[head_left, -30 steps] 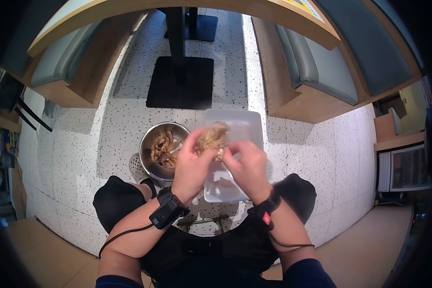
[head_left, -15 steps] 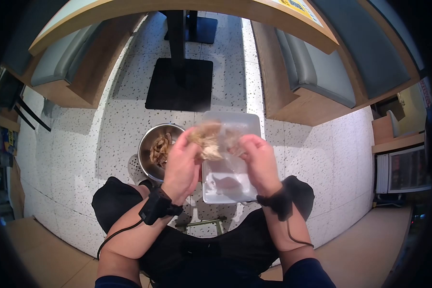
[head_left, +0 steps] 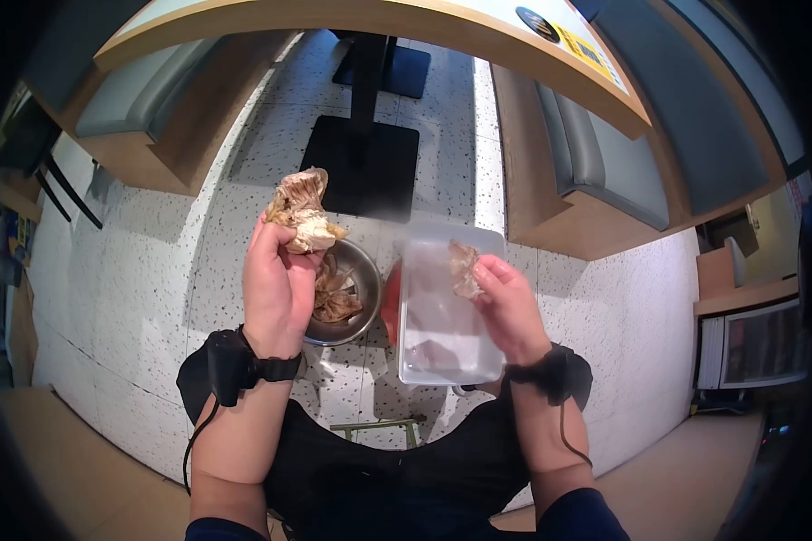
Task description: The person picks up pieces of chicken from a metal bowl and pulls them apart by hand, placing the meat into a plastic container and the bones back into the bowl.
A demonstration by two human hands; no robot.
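Note:
My left hand (head_left: 278, 284) grips a ragged brown and cream chunk (head_left: 303, 212), perhaps mushroom or meat, raised at the upper left of the metal bowl. My right hand (head_left: 512, 307) pinches a thin, brownish, translucent piece (head_left: 464, 270) over the right part of the white plastic tub (head_left: 498, 343). Brown pieces (head_left: 336, 300) lie in the steel bowl (head_left: 371, 279), partly hidden behind my left hand. The tub's bottom looks wet, with something faint and see-through near its lower end.
A black table base (head_left: 361, 167) stands on the speckled floor beyond the bowl, under a wood-edged tabletop (head_left: 370, 20). Cushioned benches (head_left: 595, 171) flank both sides. A red object (head_left: 391, 302) shows between bowl and tub. Green metal bars (head_left: 374, 426) sit below.
My hands have moved apart from over the tub's left side: the left went left and up with the chunk, the right slightly right with the thin piece. The camera view has shifted.

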